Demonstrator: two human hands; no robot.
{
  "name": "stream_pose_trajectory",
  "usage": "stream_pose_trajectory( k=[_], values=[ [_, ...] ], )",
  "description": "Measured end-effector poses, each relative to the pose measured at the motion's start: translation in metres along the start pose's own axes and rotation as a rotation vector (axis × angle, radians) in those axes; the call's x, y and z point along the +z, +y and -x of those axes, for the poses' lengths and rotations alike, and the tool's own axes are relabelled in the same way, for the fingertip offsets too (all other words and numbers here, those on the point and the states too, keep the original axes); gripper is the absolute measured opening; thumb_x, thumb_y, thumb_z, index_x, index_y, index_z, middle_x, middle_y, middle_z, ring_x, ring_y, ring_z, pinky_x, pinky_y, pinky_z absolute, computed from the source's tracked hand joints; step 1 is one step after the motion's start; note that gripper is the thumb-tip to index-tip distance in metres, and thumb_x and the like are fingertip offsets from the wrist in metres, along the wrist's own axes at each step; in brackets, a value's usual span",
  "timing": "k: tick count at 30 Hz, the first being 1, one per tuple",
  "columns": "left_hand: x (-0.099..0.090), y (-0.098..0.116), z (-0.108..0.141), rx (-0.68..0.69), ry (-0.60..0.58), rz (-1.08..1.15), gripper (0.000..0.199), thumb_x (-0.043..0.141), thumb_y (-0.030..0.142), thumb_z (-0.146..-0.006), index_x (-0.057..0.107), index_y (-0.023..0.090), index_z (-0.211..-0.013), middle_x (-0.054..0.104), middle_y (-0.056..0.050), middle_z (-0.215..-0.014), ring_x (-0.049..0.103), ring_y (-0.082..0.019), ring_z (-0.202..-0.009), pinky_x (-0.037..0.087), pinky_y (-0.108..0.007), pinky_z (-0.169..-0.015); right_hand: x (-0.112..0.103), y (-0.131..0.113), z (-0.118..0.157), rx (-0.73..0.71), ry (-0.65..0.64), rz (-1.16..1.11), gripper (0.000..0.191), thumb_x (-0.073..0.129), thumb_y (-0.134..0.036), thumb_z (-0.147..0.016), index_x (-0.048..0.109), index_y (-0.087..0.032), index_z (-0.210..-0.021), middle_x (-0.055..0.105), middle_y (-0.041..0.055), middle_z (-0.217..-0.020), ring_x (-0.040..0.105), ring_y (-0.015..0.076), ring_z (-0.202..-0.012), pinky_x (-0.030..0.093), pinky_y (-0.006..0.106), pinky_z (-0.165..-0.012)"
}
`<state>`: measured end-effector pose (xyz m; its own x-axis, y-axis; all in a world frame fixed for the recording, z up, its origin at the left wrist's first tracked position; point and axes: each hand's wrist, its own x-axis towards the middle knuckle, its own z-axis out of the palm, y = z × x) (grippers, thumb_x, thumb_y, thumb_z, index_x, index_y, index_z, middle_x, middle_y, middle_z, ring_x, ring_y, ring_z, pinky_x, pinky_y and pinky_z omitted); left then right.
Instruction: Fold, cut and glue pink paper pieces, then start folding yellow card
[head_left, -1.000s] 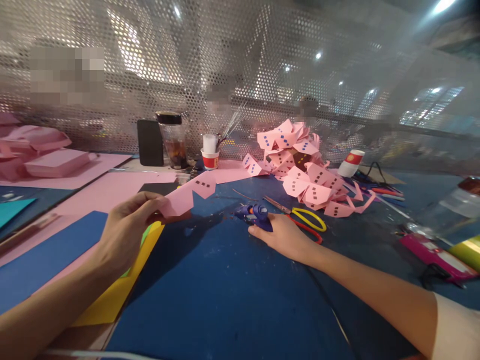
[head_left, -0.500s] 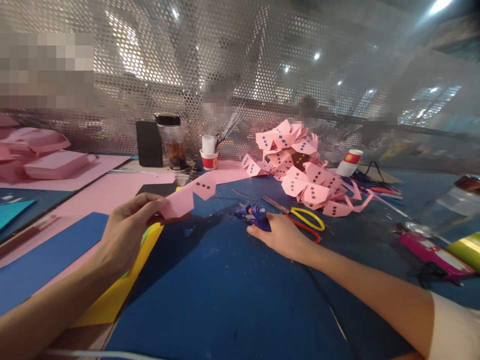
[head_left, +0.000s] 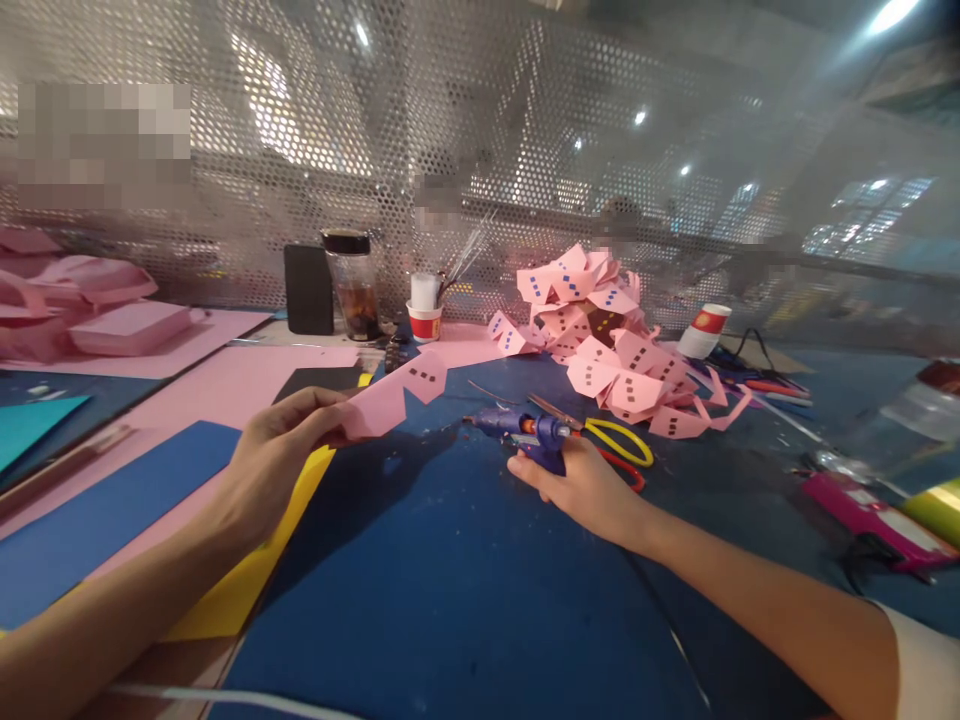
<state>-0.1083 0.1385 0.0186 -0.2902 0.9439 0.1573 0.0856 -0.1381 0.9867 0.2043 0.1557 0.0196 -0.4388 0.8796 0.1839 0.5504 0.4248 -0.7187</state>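
Observation:
My left hand (head_left: 281,460) pinches a pink paper strip (head_left: 379,405) between thumb and fingers; the strip has a notch and a row of small dark squares near its right end. In my right hand (head_left: 592,490) is a blue glue gun (head_left: 517,425), its nozzle pointing left towards the strip but apart from it. Behind my right hand lie scissors (head_left: 619,440) with yellow and red handles. A pile of folded pink paper pieces (head_left: 630,375) with blue and dark squares stands at the back, right of centre.
At the back are a lidded jar (head_left: 356,290), a black box (head_left: 308,290) and a paper cup (head_left: 425,322) with sticks beside it. Blue card (head_left: 127,510) and yellow card (head_left: 255,590) lie at left. A magenta object (head_left: 862,520) and a tilted cup (head_left: 705,330) are at right.
The glue gun in my right hand has turned to show more of its side, and that hand sits slightly further right and lower. The strip and left hand appear slightly further right as the view shifts.

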Motion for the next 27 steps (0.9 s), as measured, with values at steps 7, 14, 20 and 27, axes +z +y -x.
stream_pose_trajectory(
  k=[7,14,20,27],
  values=[
    [0.0,-0.003,0.003,0.013,-0.086,-0.079,0.018,0.069,0.038,-0.08,0.068,0.02,-0.08,0.066,0.002,-0.078,0.06,-0.015,-0.077,0.047,-0.023,-0.073,0.0,-0.014,0.008,-0.035,-0.017,-0.092,0.031,0.055,-0.049,-0.093,0.06,-0.02,-0.086,0.057,-0.0027,-0.068,0.054,0.012,-0.06,0.045,0.026,-0.061],
    [0.012,0.008,0.017,0.054,-0.191,-0.209,0.022,0.066,0.044,-0.082,0.071,0.024,-0.075,0.069,0.0,-0.074,0.062,-0.019,-0.076,0.047,-0.025,-0.071,0.001,-0.029,0.014,-0.074,-0.07,-0.123,0.029,0.055,-0.046,-0.094,0.058,-0.02,-0.082,0.054,-0.0035,-0.066,0.054,0.0117,-0.061,0.045,0.025,-0.061],
    [0.019,0.011,0.026,0.02,-0.259,-0.235,0.023,0.067,0.048,-0.079,0.072,0.025,-0.078,0.07,-0.001,-0.075,0.063,-0.021,-0.076,0.046,-0.026,-0.069,0.003,-0.037,0.016,-0.146,-0.072,-0.088,0.023,0.056,-0.041,-0.094,0.064,-0.02,-0.088,0.055,-0.0032,-0.066,0.048,0.0112,-0.059,0.042,0.024,-0.058],
    [0.019,0.011,0.028,0.028,-0.331,-0.273,0.026,0.062,0.048,-0.086,0.068,0.023,-0.081,0.068,0.002,-0.077,0.06,-0.018,-0.078,0.042,-0.025,-0.071,0.005,-0.04,0.017,-0.146,-0.135,-0.125,0.026,0.056,-0.038,-0.094,0.054,-0.019,-0.077,0.046,-0.0039,-0.066,0.041,0.0094,-0.058,0.037,0.023,-0.054]
  ],
)
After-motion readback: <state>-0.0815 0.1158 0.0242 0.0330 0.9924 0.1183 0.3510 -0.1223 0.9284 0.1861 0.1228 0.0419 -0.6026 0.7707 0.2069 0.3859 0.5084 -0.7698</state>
